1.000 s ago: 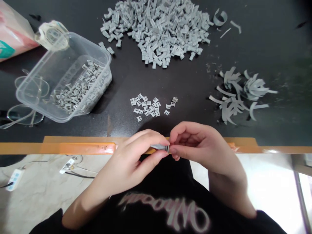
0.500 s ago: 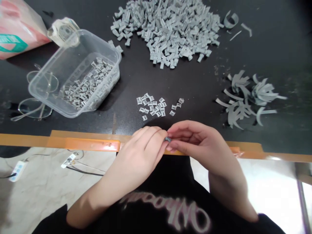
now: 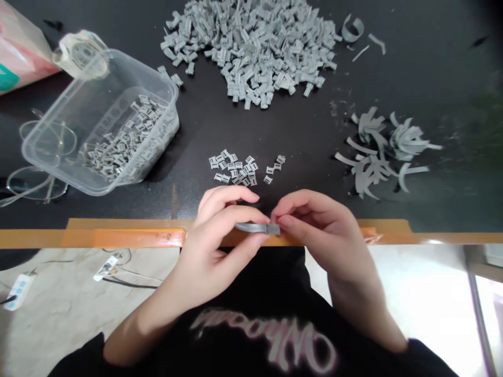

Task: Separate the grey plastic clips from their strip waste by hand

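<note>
Strip (image 3: 253, 228) and pile (image 3: 247, 52): matt grey, probably plastic; view too coarse to confirm. Tub (image 3: 138, 67): clear glossy plastic. Tabletop (image 3: 306, 136): smooth black.

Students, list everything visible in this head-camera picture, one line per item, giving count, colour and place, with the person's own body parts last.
Heap of small plastic pieces: one, grey, top centre.
Clear plastic tub: one, transparent, left, holding grey pieces.
Small plastic pieces: a few dozen, grey, mid-table.
Curved plastic offcuts: many, grey, right.
Wire-rimmed glasses: one pair, clear lenses, far left.
Tape roll: one, pale, top left.
Plastic bag: one, pink, top-left corner.
Black tabletop: one, black, beneath these.
Tape strip: one, orange, along table edge.
White power strip: one, white, lower left.
Black T-shirt: one, pink lettering, bottom.
Left hand: one, centre, holding short grey plastic strip.
Right hand: one, centre, pinching that strip.
</note>
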Tool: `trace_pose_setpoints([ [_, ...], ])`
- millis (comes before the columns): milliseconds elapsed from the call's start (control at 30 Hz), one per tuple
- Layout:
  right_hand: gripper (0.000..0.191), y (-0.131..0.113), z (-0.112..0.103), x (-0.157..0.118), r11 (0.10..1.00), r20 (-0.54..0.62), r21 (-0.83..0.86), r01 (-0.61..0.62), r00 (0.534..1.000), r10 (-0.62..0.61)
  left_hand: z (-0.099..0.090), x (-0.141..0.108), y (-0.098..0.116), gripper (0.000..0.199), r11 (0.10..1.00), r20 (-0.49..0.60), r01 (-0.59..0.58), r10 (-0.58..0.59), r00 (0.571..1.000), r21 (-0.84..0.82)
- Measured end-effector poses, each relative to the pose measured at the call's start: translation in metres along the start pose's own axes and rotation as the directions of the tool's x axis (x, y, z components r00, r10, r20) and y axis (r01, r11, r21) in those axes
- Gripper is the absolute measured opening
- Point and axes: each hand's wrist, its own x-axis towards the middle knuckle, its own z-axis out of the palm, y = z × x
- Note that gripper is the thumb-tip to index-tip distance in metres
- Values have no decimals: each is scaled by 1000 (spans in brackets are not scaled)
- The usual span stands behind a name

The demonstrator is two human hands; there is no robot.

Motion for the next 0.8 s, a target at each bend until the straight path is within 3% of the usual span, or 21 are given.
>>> trace_pose_setpoints([
  [33, 6, 2, 2, 0, 999, 48, 46, 5, 999, -7, 2, -1, 1, 12, 987, -7, 61, -63, 998, -148],
  [100, 13, 8, 7, 1, 992, 130, 124, -1, 991, -15, 7, -2, 1, 11, 877, 22, 182, -192, 981, -444],
  [200, 18, 15, 13, 1, 979, 150, 201, -11, 989, -19, 16, -5, -1, 8, 581, 130, 312, -334, 934, -751],
  [300, 13, 16, 13, -1, 980, 97, 198, 7, 995, -27, 22, -6, -3, 8, 318, 220, 370, -420, 881, -873],
  [400, 15, 13, 10, -2, 975, 111, 214, 53, 991, -78, 22, -7, -3, 10, 202, 249, 375, -462, 851, -905],
  [500, 15, 9, 9, -2, 982, 92, 156, 109, 988, -124, 20, -6, -1, 9, 200, 244, 378, -486, 839, -904],
  [633, 7, 4, 16, 1, 977, -4, -69, 203, 979, -204, 22, -6, 3, 5, 262, 206, 388, -528, 824, -884],
  [700, 7, 2, 19, 3, 973, -49, -123, 198, 978, -205, 23, -6, 3, 9, 342, 158, 382, -531, 832, -859],
  [800, 14, 3, 20, 5, 991, -92, -75, 108, 989, -115, 23, -8, 0, 12, 505, 79, 356, -490, 868, -786],
])
